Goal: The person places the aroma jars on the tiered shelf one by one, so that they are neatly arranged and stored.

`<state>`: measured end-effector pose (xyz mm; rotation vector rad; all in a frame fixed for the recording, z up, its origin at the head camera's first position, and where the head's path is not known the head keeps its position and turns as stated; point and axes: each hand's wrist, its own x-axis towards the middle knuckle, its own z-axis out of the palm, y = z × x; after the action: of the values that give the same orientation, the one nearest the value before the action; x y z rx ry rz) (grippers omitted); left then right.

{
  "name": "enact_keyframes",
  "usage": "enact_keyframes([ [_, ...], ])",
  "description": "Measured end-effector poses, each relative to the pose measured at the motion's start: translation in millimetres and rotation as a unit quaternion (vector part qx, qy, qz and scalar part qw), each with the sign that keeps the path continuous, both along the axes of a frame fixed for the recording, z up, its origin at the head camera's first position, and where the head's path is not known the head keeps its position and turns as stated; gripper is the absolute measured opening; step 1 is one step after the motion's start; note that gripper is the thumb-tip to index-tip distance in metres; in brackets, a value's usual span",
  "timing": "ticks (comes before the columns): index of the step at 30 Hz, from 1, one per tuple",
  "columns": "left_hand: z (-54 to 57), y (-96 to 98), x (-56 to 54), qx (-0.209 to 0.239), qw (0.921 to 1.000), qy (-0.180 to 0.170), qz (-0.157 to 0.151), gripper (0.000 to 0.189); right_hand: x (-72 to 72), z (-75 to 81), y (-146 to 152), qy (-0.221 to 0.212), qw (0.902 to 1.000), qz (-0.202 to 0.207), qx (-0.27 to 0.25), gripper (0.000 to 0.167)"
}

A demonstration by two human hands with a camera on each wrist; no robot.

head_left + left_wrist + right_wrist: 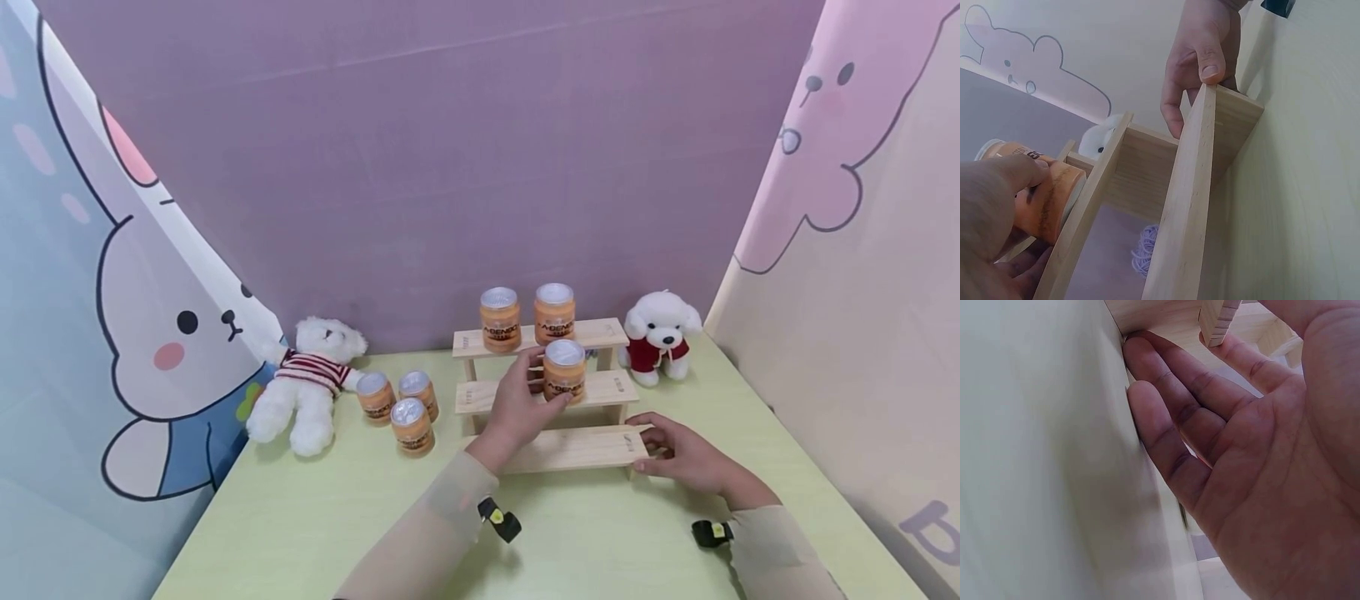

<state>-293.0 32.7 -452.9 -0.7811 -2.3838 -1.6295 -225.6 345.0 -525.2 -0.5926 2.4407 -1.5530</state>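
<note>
My left hand (516, 410) grips an orange can (565, 377) with a silver lid, thumb in front and fingers round its far side. This can is at the middle step of a three-step wooden display stand (570, 450); in the left wrist view the can (1054, 200) has its base right at the board. At the bottom step's right end, my right hand (686, 457) holds the board between thumb and forefinger. Its other fingers (1150, 409) reach down beside the stand, close to the table. Two matching cans (500, 321) stand on the top step.
Three more orange cans (412, 427) are grouped left of the stand. A white teddy bear (311, 383) in a striped sweater lies behind them. Right of the stand sits a white toy dog (660, 337) in red. Purple yarn (1145, 251) shows behind the stand.
</note>
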Motion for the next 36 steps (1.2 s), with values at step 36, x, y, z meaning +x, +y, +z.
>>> enact_keyframes([
  [36,-2.8,-53.7,24.1,0.033,0.9988,0.029,0.023,0.061,-1.6,-3.6,0,0.000,0.9992,-0.024,0.032,0.067],
])
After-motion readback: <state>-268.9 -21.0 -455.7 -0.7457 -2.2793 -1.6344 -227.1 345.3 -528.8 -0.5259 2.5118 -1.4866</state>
